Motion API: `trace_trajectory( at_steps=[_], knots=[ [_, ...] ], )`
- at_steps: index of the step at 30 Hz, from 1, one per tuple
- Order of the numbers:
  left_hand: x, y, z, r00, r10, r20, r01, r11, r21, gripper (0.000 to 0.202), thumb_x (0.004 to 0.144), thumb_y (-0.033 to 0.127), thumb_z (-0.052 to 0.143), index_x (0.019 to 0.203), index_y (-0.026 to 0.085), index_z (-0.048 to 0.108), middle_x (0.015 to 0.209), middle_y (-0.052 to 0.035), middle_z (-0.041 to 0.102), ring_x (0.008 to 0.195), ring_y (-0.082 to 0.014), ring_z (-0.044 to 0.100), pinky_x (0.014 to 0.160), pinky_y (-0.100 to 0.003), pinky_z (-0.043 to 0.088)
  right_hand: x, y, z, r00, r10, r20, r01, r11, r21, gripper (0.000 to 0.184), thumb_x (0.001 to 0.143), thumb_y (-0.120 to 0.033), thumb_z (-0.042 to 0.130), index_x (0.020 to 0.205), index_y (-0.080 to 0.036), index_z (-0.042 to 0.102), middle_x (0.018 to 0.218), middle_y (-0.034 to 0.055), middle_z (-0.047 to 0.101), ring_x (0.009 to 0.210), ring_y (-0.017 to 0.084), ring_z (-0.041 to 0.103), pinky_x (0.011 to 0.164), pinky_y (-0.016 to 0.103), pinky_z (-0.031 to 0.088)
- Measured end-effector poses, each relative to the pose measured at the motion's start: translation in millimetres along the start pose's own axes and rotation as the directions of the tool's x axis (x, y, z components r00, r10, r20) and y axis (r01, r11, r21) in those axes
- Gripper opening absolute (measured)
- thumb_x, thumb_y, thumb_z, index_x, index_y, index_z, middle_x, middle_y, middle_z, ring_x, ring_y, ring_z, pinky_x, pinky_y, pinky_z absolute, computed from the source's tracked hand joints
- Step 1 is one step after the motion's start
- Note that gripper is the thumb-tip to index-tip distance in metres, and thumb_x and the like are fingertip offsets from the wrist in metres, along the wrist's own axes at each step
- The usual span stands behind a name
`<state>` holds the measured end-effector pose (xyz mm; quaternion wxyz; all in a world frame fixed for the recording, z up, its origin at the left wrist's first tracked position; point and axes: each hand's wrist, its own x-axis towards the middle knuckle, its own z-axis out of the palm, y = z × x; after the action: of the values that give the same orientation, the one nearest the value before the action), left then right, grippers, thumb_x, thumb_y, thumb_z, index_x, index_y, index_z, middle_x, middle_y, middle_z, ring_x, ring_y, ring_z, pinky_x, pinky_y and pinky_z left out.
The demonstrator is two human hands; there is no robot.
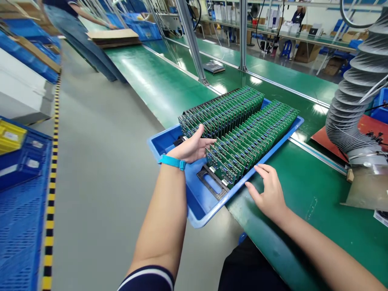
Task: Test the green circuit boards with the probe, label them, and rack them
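Observation:
A blue plastic tray (pixel 200 202) lies at an angle on the green bench, its near end hanging over the bench edge. It carries two long rows of upright green circuit boards (pixel 239 121). My left hand (pixel 192 147), with a blue wristband, reaches into the tray between the rows; its fingers are extended and rest against the nearest boards, gripping nothing that I can see. My right hand (pixel 268 190) lies on the bench beside the tray's right rim, fingers stretched out and touching the rim, holding nothing.
The green bench (pixel 303 190) runs from near right to far left, with metal posts (pixel 190 40) behind the tray. A grey ribbed duct (pixel 357 101) hangs at right above a red mat. Blue and yellow crates (pixel 21 161) stand left. Another person (pixel 75 32) works far off.

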<state>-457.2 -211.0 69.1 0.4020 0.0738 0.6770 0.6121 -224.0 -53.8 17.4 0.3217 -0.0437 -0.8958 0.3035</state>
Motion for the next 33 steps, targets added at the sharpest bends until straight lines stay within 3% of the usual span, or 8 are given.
trace_trajectory(
  at_steps=[4,9,18,22,25,29,31,33],
  knots=[
    [1.7,0.4,1.9,0.997,0.004,0.076,-0.006,1.000,0.023,0.074,0.083,0.073,0.025,0.090,0.015,0.071,0.061,-0.0054,0.064,0.059,-0.0176,0.060,0.059,-0.027,0.049,-23.1,18.1,15.1,0.968,0.239,0.071,-0.247,0.961,0.124,0.064,0.085,-0.038,0.057,0.139,-0.016,0.032,0.142,0.0211,0.033,0.126,0.030,0.043,0.100,0.050,0.043],
    [-1.1,2.9,2.6,0.986,0.005,0.168,-0.014,0.998,0.055,0.075,0.085,0.072,0.025,0.088,0.012,0.070,0.067,-0.0068,0.069,0.061,-0.0189,0.061,0.066,-0.031,0.050,-29.7,32.6,41.5,0.840,0.445,0.310,-0.541,0.731,0.416,0.088,0.082,-0.043,0.059,0.149,-0.019,0.007,0.148,0.0203,0.031,0.129,0.030,0.043,0.103,0.051,0.040],
    [4.6,-1.8,3.8,0.990,0.038,0.139,-0.064,0.980,0.187,0.067,0.077,0.074,0.040,0.082,0.015,0.071,0.063,-0.0097,0.069,0.069,-0.0265,0.067,0.069,-0.038,0.053,-21.0,45.7,58.8,0.818,0.466,0.338,-0.552,0.469,0.689,0.096,0.074,-0.057,0.064,0.148,-0.020,0.015,0.151,0.0170,0.029,0.132,0.029,0.041,0.110,0.049,0.032],
    [-3.3,5.9,9.8,0.992,0.097,0.084,-0.116,0.959,0.259,0.070,0.075,0.078,0.036,0.085,0.019,0.072,0.067,-0.0096,0.071,0.078,-0.0303,0.068,0.072,-0.041,0.054,-21.5,44.6,62.8,0.819,0.474,0.324,-0.544,0.461,0.701,0.100,0.070,-0.060,0.065,0.148,-0.018,0.017,0.149,0.0194,0.030,0.132,0.031,0.040,0.110,0.052,0.031],
    [-17.4,6.4,7.8,0.980,0.197,-0.027,-0.177,0.926,0.334,0.062,0.075,0.076,0.040,0.090,0.025,0.072,0.084,-0.0081,0.074,0.102,-0.0347,0.063,0.086,-0.046,0.049,-18.2,48.3,63.1,0.808,0.502,0.308,-0.553,0.468,0.689,0.099,0.071,-0.060,0.064,0.148,-0.021,0.017,0.150,0.0185,0.029,0.133,0.032,0.039,0.108,0.052,0.034],
    [-61.0,-23.3,1.0,0.897,0.379,-0.228,-0.247,0.857,0.452,0.058,0.074,0.073,0.038,0.091,0.029,0.071,0.109,-0.0101,0.070,0.122,-0.0403,0.048,0.103,-0.053,0.034,-4.2,58.6,58.5,0.814,0.500,0.296,-0.542,0.471,0.696,0.095,0.073,-0.056,0.064,0.148,-0.023,0.018,0.151,0.0155,0.030,0.135,0.031,0.035,0.105,0.052,0.038],
    [-87.5,-50.5,3.1,0.762,0.538,-0.361,-0.208,0.730,0.651,0.055,0.075,0.074,0.029,0.076,0.036,0.069,0.089,-0.0070,0.073,0.098,-0.0396,0.062,0.093,-0.056,0.042,3.2,61.8,56.5,0.829,0.470,0.302,-0.530,0.488,0.694,0.090,0.075,-0.055,0.063,0.148,-0.024,0.021,0.151,0.0127,0.030,0.136,0.029,0.034,0.106,0.050,0.037],
    [-109.6,-78.3,12.7,0.808,0.546,-0.221,-0.188,0.594,0.782,0.048,0.072,0.073,0.034,0.064,0.038,0.066,0.073,-0.0041,0.072,0.077,-0.0367,0.066,0.074,-0.053,0.051,7.6,62.1,56.2,0.845,0.435,0.311,-0.518,0.520,0.679,0.085,0.078,-0.054,0.059,0.147,-0.023,0.023,0.152,0.0106,0.028,0.137,0.027,0.032,0.108,0.047,0.036]
  ],
)
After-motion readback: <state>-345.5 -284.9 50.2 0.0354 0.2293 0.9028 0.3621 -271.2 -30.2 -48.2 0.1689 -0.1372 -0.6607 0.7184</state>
